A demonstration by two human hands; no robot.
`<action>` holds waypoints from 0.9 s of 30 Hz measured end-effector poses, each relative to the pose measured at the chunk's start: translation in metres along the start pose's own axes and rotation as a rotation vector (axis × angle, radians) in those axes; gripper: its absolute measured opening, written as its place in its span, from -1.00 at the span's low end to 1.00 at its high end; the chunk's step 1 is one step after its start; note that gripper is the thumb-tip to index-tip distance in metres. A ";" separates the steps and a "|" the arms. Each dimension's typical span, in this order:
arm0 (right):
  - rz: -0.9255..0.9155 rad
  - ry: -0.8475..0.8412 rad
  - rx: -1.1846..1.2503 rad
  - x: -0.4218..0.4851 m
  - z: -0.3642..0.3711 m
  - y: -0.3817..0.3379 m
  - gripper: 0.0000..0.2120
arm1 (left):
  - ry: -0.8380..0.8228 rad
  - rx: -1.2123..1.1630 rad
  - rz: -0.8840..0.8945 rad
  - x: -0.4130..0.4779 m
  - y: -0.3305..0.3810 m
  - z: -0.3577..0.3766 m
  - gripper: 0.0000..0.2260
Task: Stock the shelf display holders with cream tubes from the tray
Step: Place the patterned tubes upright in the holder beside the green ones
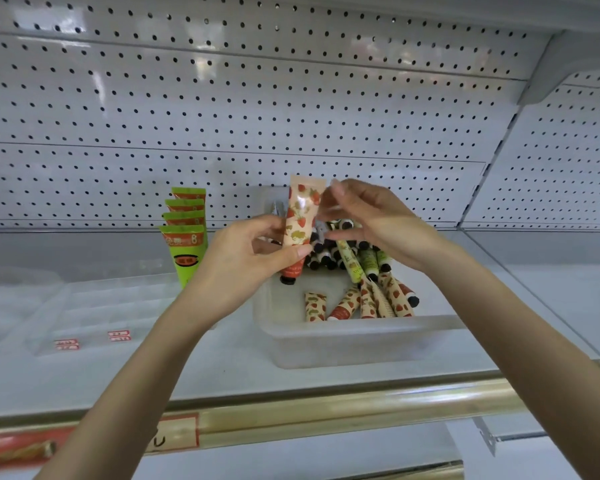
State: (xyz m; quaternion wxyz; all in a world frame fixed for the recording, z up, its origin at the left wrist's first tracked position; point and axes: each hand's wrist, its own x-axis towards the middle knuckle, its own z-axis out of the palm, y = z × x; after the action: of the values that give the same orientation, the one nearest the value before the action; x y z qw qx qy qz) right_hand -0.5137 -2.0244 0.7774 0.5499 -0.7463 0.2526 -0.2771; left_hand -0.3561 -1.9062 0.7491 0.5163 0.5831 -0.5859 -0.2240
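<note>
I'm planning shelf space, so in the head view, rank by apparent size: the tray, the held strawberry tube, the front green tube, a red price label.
1. tray
2. strawberry tube and front green tube: unranked; the held one is nearer, the green one's base hidden
3. red price label

One tray; four green tubes standing left of it; one strawberry tube raised; two red labels; heaped tubes inside the tray uncountable.

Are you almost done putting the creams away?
Not nearly. Four green tubes already stand in the clear holder. The left hand holds a strawberry tube upright, the right hand by its top. Lots of tubes still lie in the tray.
</note>
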 end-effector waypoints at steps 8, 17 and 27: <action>0.299 -0.412 -0.918 0.020 0.012 0.062 -0.43 | 0.043 -0.042 -0.043 -0.005 -0.005 -0.010 -0.87; 0.447 -0.490 -0.893 0.027 0.014 0.078 -0.26 | 0.074 -0.044 -0.077 -0.005 -0.010 -0.011 -0.86; 0.430 -0.455 -0.720 0.022 0.011 0.069 -0.24 | 0.066 -0.003 -0.062 -0.003 -0.007 -0.002 -0.87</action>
State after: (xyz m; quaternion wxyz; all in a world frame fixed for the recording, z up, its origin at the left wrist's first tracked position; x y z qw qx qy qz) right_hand -0.4948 -2.0502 0.7116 0.3427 -0.8620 0.3544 0.1183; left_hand -0.3519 -1.9047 0.7429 0.5289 0.6074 -0.5498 -0.2214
